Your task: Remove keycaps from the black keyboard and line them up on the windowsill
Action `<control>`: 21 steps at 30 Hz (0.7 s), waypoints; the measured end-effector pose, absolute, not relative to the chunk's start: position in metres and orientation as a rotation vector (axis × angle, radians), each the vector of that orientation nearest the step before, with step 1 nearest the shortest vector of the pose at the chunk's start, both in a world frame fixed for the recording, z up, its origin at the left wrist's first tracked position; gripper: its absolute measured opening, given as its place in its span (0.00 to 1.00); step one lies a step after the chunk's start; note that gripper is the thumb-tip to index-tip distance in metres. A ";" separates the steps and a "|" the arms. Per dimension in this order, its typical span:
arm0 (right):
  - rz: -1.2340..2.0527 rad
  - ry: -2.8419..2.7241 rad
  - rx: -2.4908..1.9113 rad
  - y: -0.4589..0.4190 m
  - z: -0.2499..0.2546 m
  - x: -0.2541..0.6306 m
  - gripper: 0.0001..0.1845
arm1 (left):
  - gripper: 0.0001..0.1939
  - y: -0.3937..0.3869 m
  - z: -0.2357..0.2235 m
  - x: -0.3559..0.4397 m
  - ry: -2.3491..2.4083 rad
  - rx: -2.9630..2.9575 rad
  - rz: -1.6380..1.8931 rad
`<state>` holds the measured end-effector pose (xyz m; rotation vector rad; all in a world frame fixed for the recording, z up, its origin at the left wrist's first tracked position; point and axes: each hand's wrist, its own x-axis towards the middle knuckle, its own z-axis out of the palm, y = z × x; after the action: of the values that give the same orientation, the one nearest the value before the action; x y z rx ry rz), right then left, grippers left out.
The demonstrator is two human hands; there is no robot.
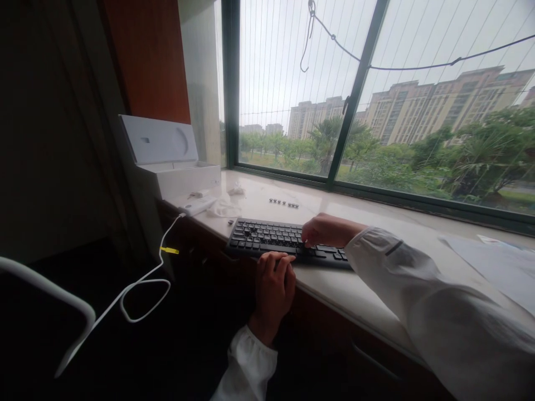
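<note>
A black keyboard (267, 238) lies on a pale stone window ledge (359, 289). My left hand (273, 287) rests at the keyboard's front edge, fingers curled over its rim. My right hand (324, 231) lies on top of the keys toward the keyboard's right half, fingertips pressed down among them. Both arms wear white sleeves. A short row of small black keycaps (283, 203) sits loose on the ledge behind the keyboard.
An open white box (167, 161) stands at the ledge's left end. A white device (196, 207) with a white cable (142, 284) hangs off the ledge. Crumpled clear plastic (223, 207) lies beside it. Papers (497, 262) lie at far right. A large window is behind.
</note>
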<state>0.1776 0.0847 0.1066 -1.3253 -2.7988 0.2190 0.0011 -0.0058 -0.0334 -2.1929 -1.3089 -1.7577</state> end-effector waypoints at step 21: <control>0.442 -2.708 -1.402 0.096 0.099 0.188 0.13 | 0.12 -0.005 -0.035 0.000 -1.292 -2.199 -1.752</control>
<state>0.1875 0.0956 0.0988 -1.4025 -2.7076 0.4422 0.0004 -0.0051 -0.0347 -2.1987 -1.2916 -1.7525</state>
